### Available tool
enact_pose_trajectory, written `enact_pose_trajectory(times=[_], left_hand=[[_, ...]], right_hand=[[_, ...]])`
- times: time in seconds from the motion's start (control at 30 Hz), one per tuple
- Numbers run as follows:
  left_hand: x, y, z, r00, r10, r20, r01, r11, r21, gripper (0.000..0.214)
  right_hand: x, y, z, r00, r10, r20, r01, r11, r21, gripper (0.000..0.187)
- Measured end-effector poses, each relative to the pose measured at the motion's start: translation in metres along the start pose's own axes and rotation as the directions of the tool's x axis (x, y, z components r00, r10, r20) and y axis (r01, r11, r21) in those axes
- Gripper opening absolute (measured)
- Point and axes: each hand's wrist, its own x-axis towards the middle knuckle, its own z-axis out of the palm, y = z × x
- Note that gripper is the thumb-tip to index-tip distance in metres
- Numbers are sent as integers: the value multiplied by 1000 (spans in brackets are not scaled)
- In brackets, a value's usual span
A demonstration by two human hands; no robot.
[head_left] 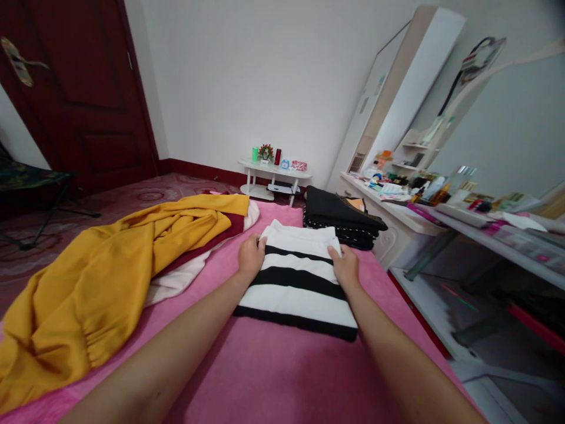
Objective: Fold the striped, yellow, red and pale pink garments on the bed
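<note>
A folded black-and-white striped garment (300,297) lies flat on the pink bedspread (247,371) in front of me. My left hand (251,256) grips its upper left edge, the fingers tucked partly out of sight behind the cloth. On the opposite edge my right hand (345,265) pinches the fabric, thumb on top. Just beyond the right hand sits a stack of folded black clothes (342,215). To the left of the striped garment, a loose yellow garment (119,265) is heaped over maroon and whitish cloth (180,278).
A small white table (273,169) holding a plant and cups stands against the far wall. Along the right are a cluttered white dresser (397,203) and a grey-topped desk (498,235). A folding chair (35,179) stands at the left near the dark red door (83,88).
</note>
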Motion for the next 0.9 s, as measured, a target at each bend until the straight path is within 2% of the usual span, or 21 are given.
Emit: enact_pose_trajectory(times=[0.13,0.23,0.3,0.33,0.37,0.4,0.43,0.47,0.5,0.53,0.57,0.63,0.67,0.77,0.9], left_hand=[[15,5,-5,992,-22,121,8,993,115,28],[23,17,-22,982,6,189,-40,984,176,25],[16,28,-39,977,65,205,-104,977,186,32],[7,34,-47,964,147,222,-183,971,154,36],[-8,39,-55,933,261,250,-291,952,91,38],[-26,43,-63,871,407,276,-423,906,-1,37],[-46,46,-68,761,575,300,-563,815,-135,34],[-68,47,-72,664,680,310,-642,731,-230,33],[-89,46,-74,589,739,326,-690,670,-273,35],[-108,44,-74,547,764,342,-714,639,-286,40],[-123,40,-73,530,772,352,-724,628,-285,48],[-139,31,-67,513,769,382,-738,622,-262,63],[-141,27,-63,509,765,395,-742,622,-250,67],[-125,22,-56,506,754,419,-743,628,-233,64],[-91,29,-49,553,719,420,-708,672,-219,51]], right_hand=[[2,3,-1,993,93,79,-76,979,-190,38],[5,-4,-9,981,159,108,-124,953,-278,42],[-1,-16,-19,983,152,100,-116,947,-301,46],[-9,-24,-24,991,102,90,-73,956,-284,48],[-20,-33,-30,997,21,79,-2,970,-241,50],[-36,-43,-36,994,-80,72,92,980,-179,50],[-54,-51,-41,977,-202,73,209,973,-95,50],[-75,-59,-45,951,-296,94,298,954,-16,50],[-96,-65,-48,917,-366,160,365,930,36,50],[-117,-70,-50,858,-429,281,432,900,56,50],[-135,-72,-51,806,-463,369,482,875,45,52],[-159,-72,-51,731,-470,495,546,838,-11,61],[-164,-71,-49,721,-454,523,557,829,-50,66],[-155,-65,-44,734,-387,557,540,831,-134,75],[-121,-58,-37,755,-302,582,485,855,-185,75]])
